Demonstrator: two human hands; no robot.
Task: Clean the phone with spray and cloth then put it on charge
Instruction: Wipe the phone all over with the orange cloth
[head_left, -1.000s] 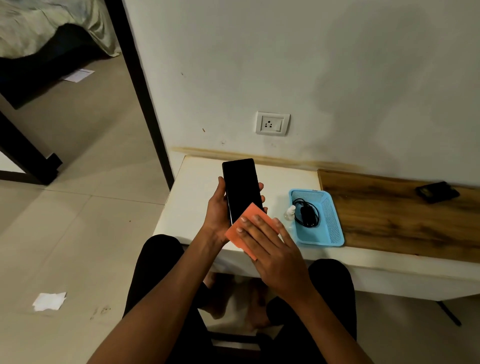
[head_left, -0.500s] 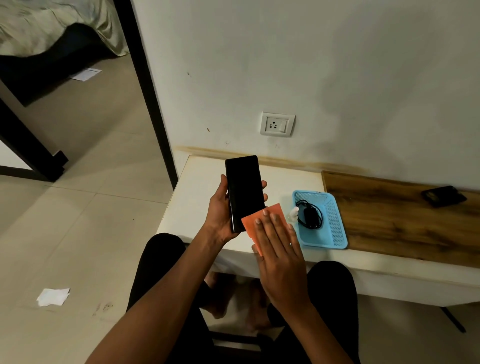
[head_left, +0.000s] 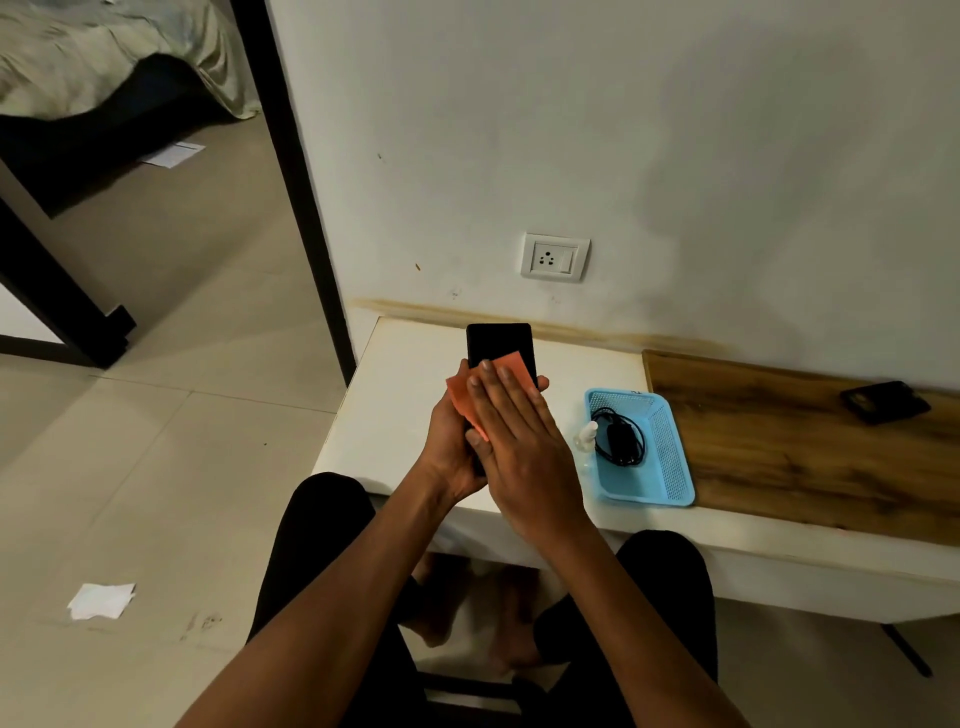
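My left hand (head_left: 448, 451) grips a black phone (head_left: 498, 344) upright above the white table (head_left: 395, 410), fingers curled round its edges. My right hand (head_left: 519, 436) lies flat with straight fingers on an orange cloth (head_left: 470, 397), pressing it against the phone's dark screen. Only the phone's top part shows above the cloth. A small white spray bottle (head_left: 586, 435) stands at the left edge of a blue basket (head_left: 667, 457), which holds a black charger with coiled cable (head_left: 621, 441). A white wall socket (head_left: 555, 256) sits above the table.
A wooden board (head_left: 789, 447) covers the table's right part, with a dark object (head_left: 885, 401) lying on it. A dark door frame (head_left: 301, 197) stands to the left. White paper scraps (head_left: 101, 601) lie on the tiled floor. My knees are under the table edge.
My right hand slid the orange cloth from the phone's lower right up and left over the screen. The cloth now covers the phone's middle and lower part.
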